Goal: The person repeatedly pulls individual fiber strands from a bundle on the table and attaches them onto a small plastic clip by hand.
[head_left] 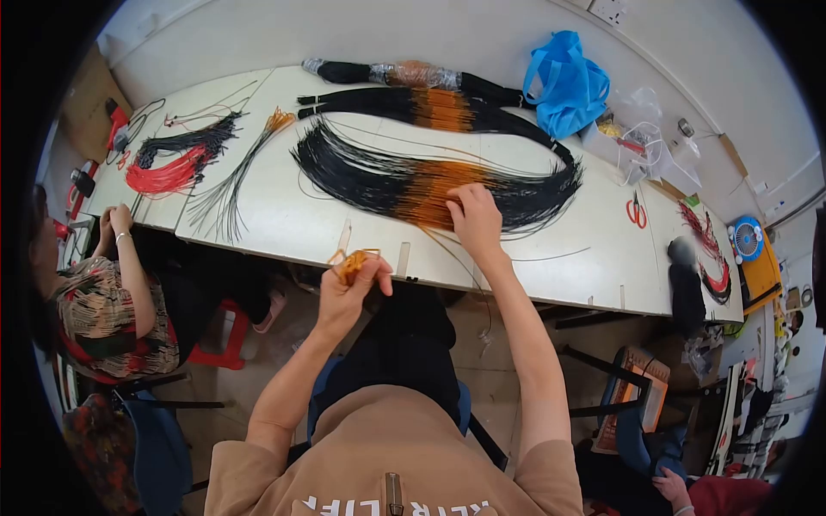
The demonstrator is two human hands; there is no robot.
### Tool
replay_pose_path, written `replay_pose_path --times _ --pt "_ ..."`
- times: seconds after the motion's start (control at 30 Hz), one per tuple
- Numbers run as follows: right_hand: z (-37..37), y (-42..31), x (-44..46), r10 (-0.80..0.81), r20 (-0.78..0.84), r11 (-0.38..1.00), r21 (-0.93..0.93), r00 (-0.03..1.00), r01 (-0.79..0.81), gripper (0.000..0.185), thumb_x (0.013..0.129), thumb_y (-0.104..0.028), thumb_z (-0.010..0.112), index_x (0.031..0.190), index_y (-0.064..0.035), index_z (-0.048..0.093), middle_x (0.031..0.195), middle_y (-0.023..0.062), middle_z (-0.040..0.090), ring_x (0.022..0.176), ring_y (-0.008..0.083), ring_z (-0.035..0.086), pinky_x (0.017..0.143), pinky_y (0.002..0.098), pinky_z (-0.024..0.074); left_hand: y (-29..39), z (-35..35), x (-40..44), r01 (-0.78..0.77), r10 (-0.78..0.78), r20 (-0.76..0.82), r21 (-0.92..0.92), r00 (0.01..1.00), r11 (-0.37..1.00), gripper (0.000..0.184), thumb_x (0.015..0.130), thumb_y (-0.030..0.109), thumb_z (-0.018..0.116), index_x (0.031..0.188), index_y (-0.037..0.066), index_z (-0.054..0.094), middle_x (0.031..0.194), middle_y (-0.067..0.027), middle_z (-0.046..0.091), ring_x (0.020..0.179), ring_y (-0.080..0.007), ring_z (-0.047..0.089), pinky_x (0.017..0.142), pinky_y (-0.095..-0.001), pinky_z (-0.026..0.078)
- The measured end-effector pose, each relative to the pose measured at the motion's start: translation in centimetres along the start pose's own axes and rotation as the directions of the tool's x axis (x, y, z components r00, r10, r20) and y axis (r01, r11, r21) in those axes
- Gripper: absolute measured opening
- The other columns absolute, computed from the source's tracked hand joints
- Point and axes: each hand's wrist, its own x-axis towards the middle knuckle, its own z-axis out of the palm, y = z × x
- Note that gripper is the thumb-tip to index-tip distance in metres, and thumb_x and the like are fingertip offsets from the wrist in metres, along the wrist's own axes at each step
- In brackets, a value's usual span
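Note:
A wide bundle of thin black wires (353,176) with an orange middle section (422,194) lies across the white table in front of me. My right hand (476,222) rests over the orange section, its fingers bent and pinching at the wires there; the fingertips are partly hidden. Closer to me, at the table's front edge, my left hand (346,297) is closed around orange wires (350,266) that stick out in small loops above the fist. A loose thin wire (469,273) hangs from near the bundle over the table edge.
Behind lie a second black-and-orange bundle (443,110) and a plastic-wrapped one (413,74). A blue bag (568,86) and red-handled scissors (636,211) are to the right. Leftward lie a smaller wire bunch (249,159) and red wires (168,175). A co-worker (112,301) sits at left.

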Motion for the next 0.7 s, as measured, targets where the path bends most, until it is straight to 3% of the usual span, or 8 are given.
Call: replay_pose_path --times 0.07,0.23,0.33,0.43,0.53,0.6,0.63,0.7 --pt "1.6 0.9 1.0 -0.036 0.189 0.991 -0.122 0.981 0.06 0.006 0.082 -0.007 0.065 0.087 -0.0065 0.067 0.084 0.0025 0.061 0.074 0.0219 0.059 0.069 0.0294 0.0481 1.3 -0.4 0.2 -0.116 0.117 -0.099 0.014 0.988 0.993 0.024 0.101 0.018 0.051 0.089 0.0 0.061 0.073 -0.0038 0.06 0.063 -0.0098 0.054 0.064 -0.0197 0.043" --pt "2.1 1.2 0.9 0.034 0.191 0.994 -0.111 0.981 -0.013 0.003 0.082 -0.008 0.066 0.085 -0.0061 0.066 0.084 0.0021 0.061 0.074 0.0218 0.059 0.067 0.0298 0.0486 1.8 -3.2 2.0 -0.378 0.394 -0.126 0.128 0.911 0.917 0.026 0.102 0.019 0.05 0.084 0.002 0.058 0.072 -0.002 0.056 0.06 -0.0078 0.05 0.058 -0.0195 0.039" --pt "1.2 1.0 2.4 -0.061 0.167 0.989 -0.12 0.984 0.082 0.005 0.082 -0.007 0.063 0.088 -0.0065 0.064 0.084 0.0032 0.061 0.074 0.0221 0.06 0.067 0.0303 0.0495 2.2 -4.0 2.2 -0.313 0.32 -0.192 0.064 0.928 0.948 0.027 0.102 0.019 0.05 0.082 0.003 0.057 0.071 -0.0012 0.055 0.058 -0.007 0.047 0.056 -0.019 0.036" --pt "-1.3 0.8 6.9 -0.212 0.224 0.859 -0.421 0.951 0.291 0.018 0.081 -0.002 0.058 0.098 -0.0082 0.058 0.086 0.0061 0.062 0.074 0.0233 0.06 0.065 0.0336 0.0501 2.9 -4.6 2.1 -0.254 0.245 -0.255 -0.002 0.935 0.967 0.027 0.102 0.019 0.05 0.08 0.004 0.056 0.071 -0.0003 0.053 0.057 -0.0062 0.045 0.053 -0.0185 0.033" --pt "-8.7 -3.0 13.0 -0.461 -0.256 0.848 -0.41 0.85 0.336 0.016 0.083 -0.002 0.059 0.097 -0.0088 0.06 0.087 0.0043 0.063 0.07 0.0209 0.058 0.059 0.0322 0.047 3.7 -5.0 1.6 -0.307 0.307 -0.246 0.041 0.919 0.951 0.024 0.1 0.018 0.053 0.083 0.004 0.058 0.071 -0.0001 0.053 0.057 -0.0058 0.043 0.052 -0.017 0.031" --pt "-12.8 -6.7 13.6 -0.259 -0.447 0.966 -0.141 0.856 0.219 0.011 0.086 -0.003 0.06 0.095 -0.009 0.061 0.077 0.0011 0.064 0.058 0.0139 0.051 0.054 0.0272 0.0431 4.4 -5.1 1.1 -0.321 0.324 -0.247 0.053 0.913 0.946 0.022 0.1 0.018 0.053 0.084 0.004 0.059 0.071 0.0 0.053 0.057 -0.0057 0.043 0.051 -0.0165 0.03" --pt "-13.9 -8.3 12.3 -0.085 -0.404 0.983 0.115 0.911 0.143 0.008 0.088 -0.003 0.059 0.093 -0.0095 0.061 0.075 -0.0001 0.065 0.055 0.0119 0.051 0.052 0.027 0.0421 4.8 -5.1 1.0 -0.342 0.356 -0.223 0.096 0.908 0.935 0.02 0.099 0.016 0.055 0.084 0.004 0.06 0.071 0.0 0.053 0.057 -0.0054 0.042 0.051 -0.0163 0.03" --pt "-13.6 -9.9 9.1 0.062 0.178 0.958 0.265 0.982 -0.109 0.005 0.09 -0.005 0.058 0.092 -0.0072 0.062 0.074 0.0016 0.064 0.061 0.0098 0.053 0.056 0.0231 0.041 6.0 -5.2 0.8 -0.387 0.417 -0.168 0.183 0.893 0.904 0.015 0.096 0.013 0.058 0.086 0.003 0.061 0.071 0.0 0.053 0.057 -0.005 0.041 0.051 -0.0158 0.029"
